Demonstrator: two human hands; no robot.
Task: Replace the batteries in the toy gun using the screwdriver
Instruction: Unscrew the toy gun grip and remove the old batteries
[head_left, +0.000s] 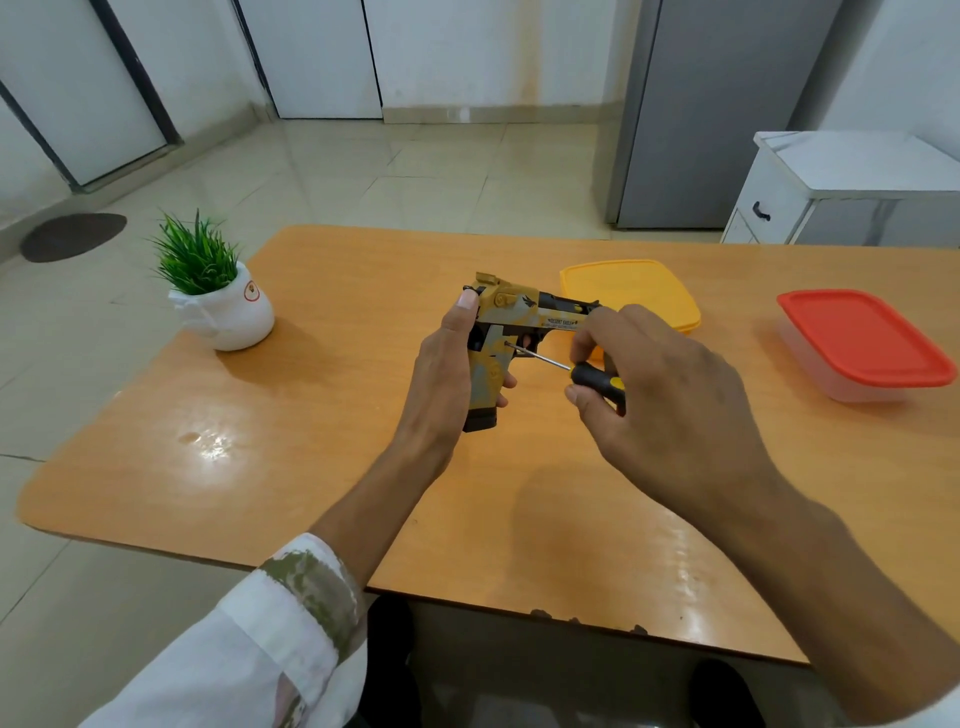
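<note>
The yellow and grey toy gun (511, 317) is held above the wooden table (311, 415), barrel pointing right. My left hand (447, 374) grips its handle, thumb up by the rear of the slide. My right hand (660, 395) holds a screwdriver (592, 375) with a black and yellow handle. Its thin metal shaft runs up and left, and the tip touches the side of the gun's grip just behind the trigger. No batteries are visible.
A yellow lidded box (631, 291) sits behind the gun. A clear box with a red lid (862, 338) stands at the right. A small potted plant (218, 291) stands at the table's left corner. A grey fridge (717, 114) and a white cabinet (841, 192) stand beyond.
</note>
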